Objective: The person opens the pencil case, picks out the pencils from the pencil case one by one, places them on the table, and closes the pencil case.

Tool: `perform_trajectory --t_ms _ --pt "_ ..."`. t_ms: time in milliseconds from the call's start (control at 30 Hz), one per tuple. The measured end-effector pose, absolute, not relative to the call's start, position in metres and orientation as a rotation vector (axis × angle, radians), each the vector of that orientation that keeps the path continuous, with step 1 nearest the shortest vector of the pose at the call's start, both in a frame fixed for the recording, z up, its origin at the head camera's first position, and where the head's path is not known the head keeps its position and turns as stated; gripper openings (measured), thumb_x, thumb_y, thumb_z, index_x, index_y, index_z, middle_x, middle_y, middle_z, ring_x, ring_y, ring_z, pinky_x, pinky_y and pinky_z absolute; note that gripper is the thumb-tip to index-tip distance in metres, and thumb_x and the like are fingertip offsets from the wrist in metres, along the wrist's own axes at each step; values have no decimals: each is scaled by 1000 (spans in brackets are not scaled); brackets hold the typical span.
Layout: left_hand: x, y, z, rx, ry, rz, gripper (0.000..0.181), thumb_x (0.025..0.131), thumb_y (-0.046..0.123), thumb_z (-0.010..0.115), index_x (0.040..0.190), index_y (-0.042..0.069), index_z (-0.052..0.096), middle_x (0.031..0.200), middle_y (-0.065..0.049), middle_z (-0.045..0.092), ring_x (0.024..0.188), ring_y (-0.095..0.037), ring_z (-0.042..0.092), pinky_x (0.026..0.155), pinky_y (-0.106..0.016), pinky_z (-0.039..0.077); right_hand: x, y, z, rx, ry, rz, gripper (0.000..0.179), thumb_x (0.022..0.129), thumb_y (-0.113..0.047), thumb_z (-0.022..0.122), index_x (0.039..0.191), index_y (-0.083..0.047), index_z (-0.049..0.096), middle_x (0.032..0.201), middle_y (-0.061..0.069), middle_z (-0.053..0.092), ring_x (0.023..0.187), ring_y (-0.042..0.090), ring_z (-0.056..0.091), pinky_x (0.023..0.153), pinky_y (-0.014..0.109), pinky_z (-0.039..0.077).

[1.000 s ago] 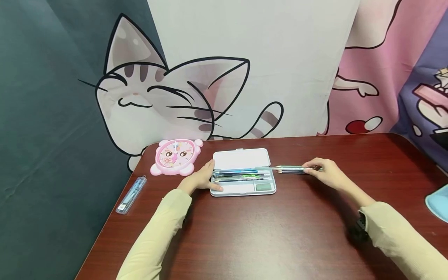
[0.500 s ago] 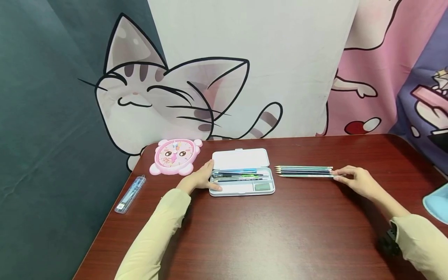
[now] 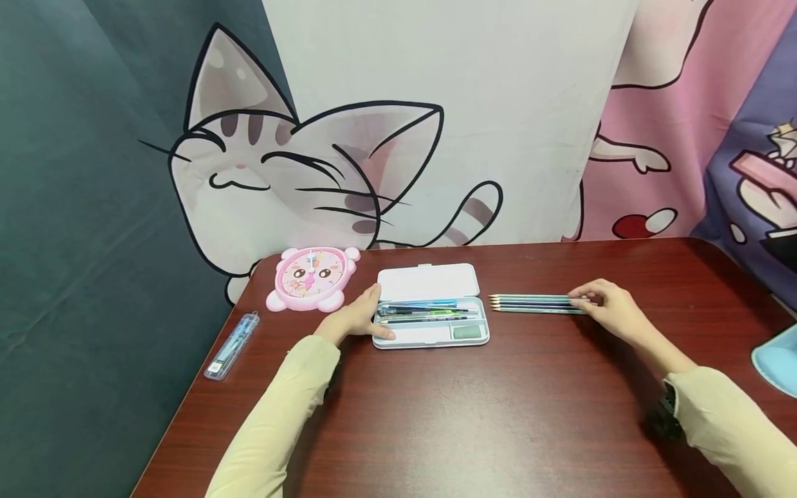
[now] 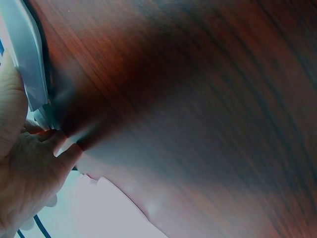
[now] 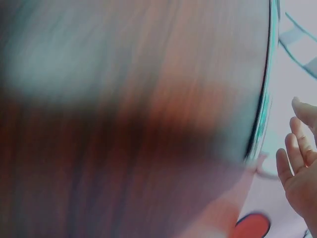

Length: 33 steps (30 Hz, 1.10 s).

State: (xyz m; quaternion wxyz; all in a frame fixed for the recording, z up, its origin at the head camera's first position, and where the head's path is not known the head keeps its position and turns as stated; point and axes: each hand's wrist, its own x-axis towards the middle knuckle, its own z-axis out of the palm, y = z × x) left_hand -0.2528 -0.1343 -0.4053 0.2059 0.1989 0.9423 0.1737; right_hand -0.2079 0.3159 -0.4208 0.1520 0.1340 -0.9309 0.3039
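Note:
In the head view a white pencil case [image 3: 429, 338] lies unfolded on the table, with pens and pencils [image 3: 426, 312] in its tray and a grey-green block [image 3: 468, 333] in a front compartment. My left hand [image 3: 351, 318] holds its left end, thumb over the front part and fingers along the side. To the case's right, several greenish and dark pencils [image 3: 532, 304] lie side by side, tips toward it. My right hand [image 3: 610, 311] is at their right ends, thumb and fingers over them. In the right wrist view that hand [image 5: 302, 173] shows spread fingers; nothing is visible between them.
A pink clock [image 3: 313, 279] stands behind my left hand. Near the table's left edge lies a slim clear case [image 3: 232, 347]. A light blue object [image 3: 778, 363] is partly visible at the right edge. Printed curtains [image 3: 529, 124] hang behind the brown table [image 3: 473, 429].
My right hand laid a pencil with the others, moved right to their ends, then came back slightly left. The pencils now lie closer together. My left hand has stayed on the case.

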Motion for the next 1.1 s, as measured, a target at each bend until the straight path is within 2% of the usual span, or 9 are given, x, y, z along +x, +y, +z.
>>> perform_trajectory --t_ms 267,467,600,733,900,1100 --pt "-254 -136 -404 554 2620 492 109 75 37 73 143 -10 2 151 -26 5 141 -35 8 114 -45 13 -225 253 -427 546 -2744 1000 10 80 -11 68 89 -6 69 81 4 64 70 -2 49 62 20 41" --pt "-253 -135 -406 534 2628 482 109 75 38 73 143 -9 2 151 -24 7 141 -34 10 114 -46 16 -237 208 -426 727 -2831 1090 12 83 -13 66 93 -7 68 90 6 67 78 9 56 69 26 46" --pt "-253 -135 -407 522 2628 492 110 74 39 74 143 -8 3 152 -24 7 141 -34 10 113 -47 18 -243 184 -420 800 -2846 1040 12 81 -10 67 92 -6 68 87 5 68 76 11 56 67 26 46" --pt "-253 -135 -406 518 2631 492 111 73 40 74 144 -8 3 152 -23 7 141 -34 10 112 -50 19 -248 171 -415 857 -2916 909 15 80 -10 67 94 -6 70 88 6 70 70 11 56 62 25 46" --pt "-254 -135 -407 518 2636 481 110 74 40 73 144 -7 3 152 -22 7 141 -33 10 112 -50 19 -252 162 -414 889 -2956 816 15 82 -8 66 95 -6 72 91 8 71 73 11 63 63 27 50" --pt "-256 -137 -410 517 2621 513 112 73 41 74 144 -7 2 152 -23 6 141 -33 10 112 -50 19 -254 164 -417 845 -2881 935 12 81 -12 68 91 -6 72 86 6 70 71 12 51 63 24 43"
